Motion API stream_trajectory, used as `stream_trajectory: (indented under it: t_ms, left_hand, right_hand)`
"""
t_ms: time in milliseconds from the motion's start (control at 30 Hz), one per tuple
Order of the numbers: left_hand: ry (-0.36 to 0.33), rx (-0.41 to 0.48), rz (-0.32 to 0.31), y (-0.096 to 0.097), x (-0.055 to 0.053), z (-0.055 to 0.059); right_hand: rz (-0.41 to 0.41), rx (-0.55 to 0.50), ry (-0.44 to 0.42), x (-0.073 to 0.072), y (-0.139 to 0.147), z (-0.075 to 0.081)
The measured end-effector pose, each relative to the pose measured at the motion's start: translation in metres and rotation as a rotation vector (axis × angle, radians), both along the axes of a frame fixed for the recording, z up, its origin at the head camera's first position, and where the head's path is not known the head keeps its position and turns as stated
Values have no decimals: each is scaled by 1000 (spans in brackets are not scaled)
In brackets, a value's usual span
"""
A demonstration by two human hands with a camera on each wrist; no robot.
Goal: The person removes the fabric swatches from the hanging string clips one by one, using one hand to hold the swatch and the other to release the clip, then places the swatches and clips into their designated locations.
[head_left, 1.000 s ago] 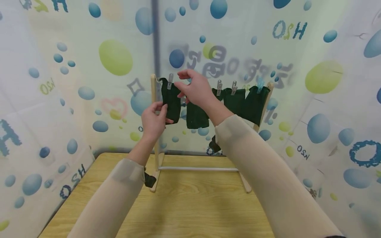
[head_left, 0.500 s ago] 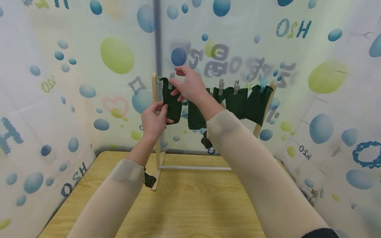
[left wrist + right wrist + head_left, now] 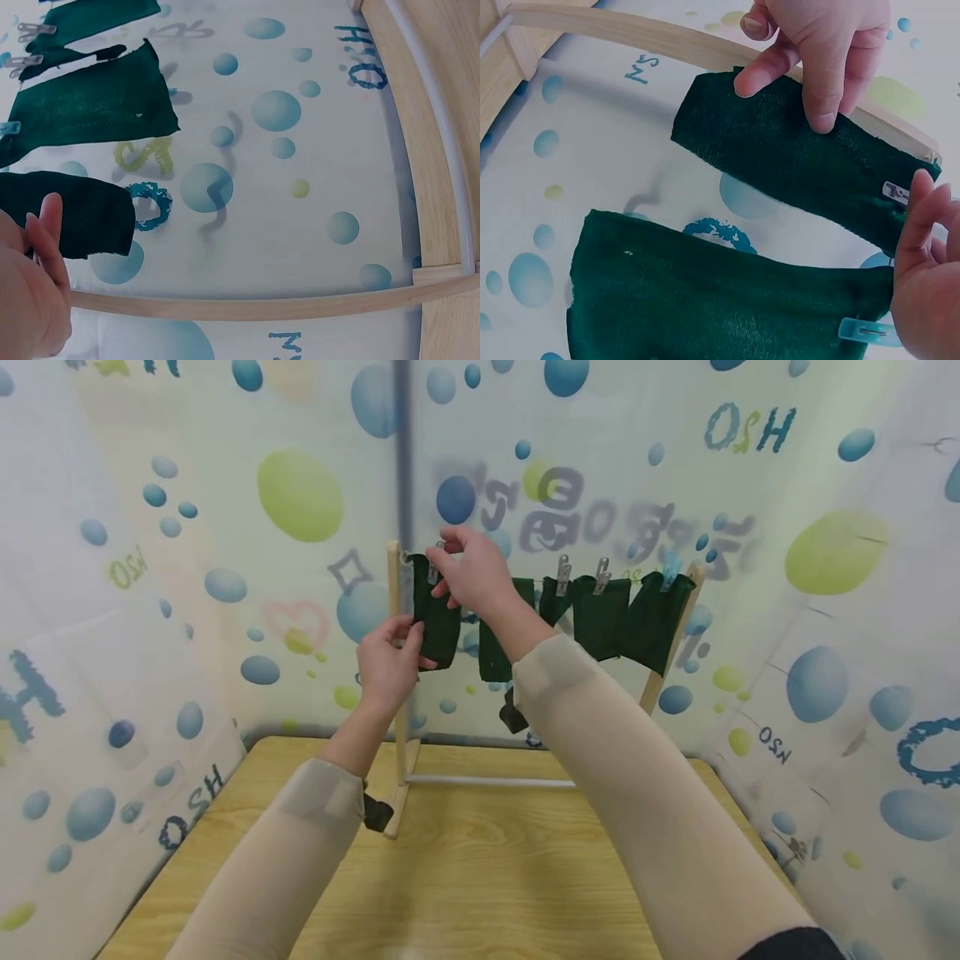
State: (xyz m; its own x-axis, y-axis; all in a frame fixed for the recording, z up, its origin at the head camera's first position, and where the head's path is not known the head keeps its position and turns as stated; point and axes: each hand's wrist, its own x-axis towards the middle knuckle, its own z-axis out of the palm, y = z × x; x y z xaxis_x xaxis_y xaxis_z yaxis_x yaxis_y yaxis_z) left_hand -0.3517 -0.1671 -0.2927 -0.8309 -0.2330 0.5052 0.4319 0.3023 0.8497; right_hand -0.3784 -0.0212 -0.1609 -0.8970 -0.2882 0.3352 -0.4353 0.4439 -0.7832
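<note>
Several dark green cloth pieces hang from a line on a small wooden rack. My left hand [image 3: 387,667] pinches the left edge of the leftmost green cloth [image 3: 441,631], beside the left post. At this cloth's top edge sits a clear clothespin [image 3: 894,193]. My right hand [image 3: 477,574] is up at the line, thumb and finger pinching the upper end of that clothespin. In the right wrist view, part of the clothespin is hidden behind a finger. A second green cloth [image 3: 705,292] hangs alongside, with a light blue clothespin [image 3: 866,330] on its top edge.
The rack's left post [image 3: 394,589] stands close to my left hand, and a white bar [image 3: 487,782] runs low between its feet. Further right, clear clothespins [image 3: 564,577] and a light blue one [image 3: 670,571] hold more cloth. A wooden table [image 3: 465,877] lies below; a patterned curtain [image 3: 300,497] surrounds it.
My right hand has moved left along the line, from just right of the leftmost clothespin onto it. My left hand keeps its pinch on the cloth edge. The head view has shifted slightly.
</note>
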Motion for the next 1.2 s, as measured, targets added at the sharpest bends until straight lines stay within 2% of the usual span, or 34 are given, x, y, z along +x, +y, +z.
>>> stream_trajectory:
  t_ms: [100, 467, 667, 933, 1100, 1200]
  left_hand:
    - [14, -3, 9, 1, -1, 0]
    - [89, -28, 50, 4, 0, 5]
    - [95, -11, 55, 5, 1, 8]
    - [82, 70, -32, 2, 0, 11]
    - [35, 140, -66, -2, -1, 12]
    - [30, 156, -80, -3, 0, 14]
  right_hand:
    - [-10, 5, 27, -1, 0, -1]
    - [-12, -21, 6, 4, 5, 2]
    - [-31, -28, 44, 7, 7, 1]
    - [-89, -30, 153, 12, 9, -2]
    - [-115, -36, 144, 13, 12, -2]
    - [-123, -45, 134, 14, 15, -3]
